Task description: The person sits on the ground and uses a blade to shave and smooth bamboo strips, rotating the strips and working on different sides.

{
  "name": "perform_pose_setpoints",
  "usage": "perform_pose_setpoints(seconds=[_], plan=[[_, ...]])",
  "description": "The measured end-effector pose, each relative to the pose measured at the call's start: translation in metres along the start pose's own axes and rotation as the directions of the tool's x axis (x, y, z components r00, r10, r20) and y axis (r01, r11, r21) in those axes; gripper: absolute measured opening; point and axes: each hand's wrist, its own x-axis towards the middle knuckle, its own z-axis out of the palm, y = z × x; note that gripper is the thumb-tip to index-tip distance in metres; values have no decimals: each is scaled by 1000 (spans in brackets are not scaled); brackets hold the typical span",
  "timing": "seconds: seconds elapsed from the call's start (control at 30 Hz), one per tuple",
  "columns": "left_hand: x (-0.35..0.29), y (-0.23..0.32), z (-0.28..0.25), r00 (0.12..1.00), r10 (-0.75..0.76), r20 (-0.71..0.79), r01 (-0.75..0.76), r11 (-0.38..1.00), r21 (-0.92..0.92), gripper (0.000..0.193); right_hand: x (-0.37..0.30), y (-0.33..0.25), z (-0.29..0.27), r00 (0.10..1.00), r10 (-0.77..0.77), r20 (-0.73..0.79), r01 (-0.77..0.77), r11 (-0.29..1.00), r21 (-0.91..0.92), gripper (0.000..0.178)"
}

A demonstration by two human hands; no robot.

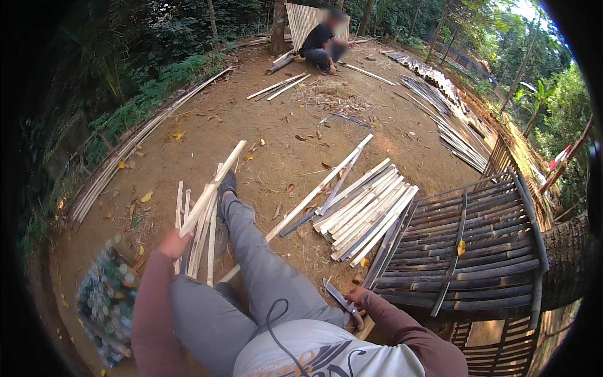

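Note:
My left hand (171, 244) is closed around the lower end of a pale split-bamboo strip (217, 179), which slants up and away to the right. Below that strip, several more bamboo strips (202, 248) lie on the ground beside my left leg. Close to my right hip, my right hand (355, 298) is curled at a large knife (337, 294), its fingers near where blade meets handle. The blade points up and to the left; the wooden handle is partly covered by my fingers.
A stack of split strips (367, 210) lies ahead right, beside a dark bamboo slatted bench (458, 251). Clear and green bottles (110, 295) are heaped at left. Long poles (144, 138) line the left edge. Another person (323, 44) crouches at the far side.

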Motion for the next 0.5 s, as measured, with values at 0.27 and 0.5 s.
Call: perform_pose_setpoints(seconds=[0.27, 0.5], plan=[[-63, 45, -18, 997, 31, 73, -50, 961, 273, 55, 35, 49, -23, 949, -41, -312, -132, 848, -513, 41], [-127, 70, 11, 963, 79, 257, -117, 984, 137, 54, 15, 50, -20, 920, 54, -389, -245, 853, -460, 50]])
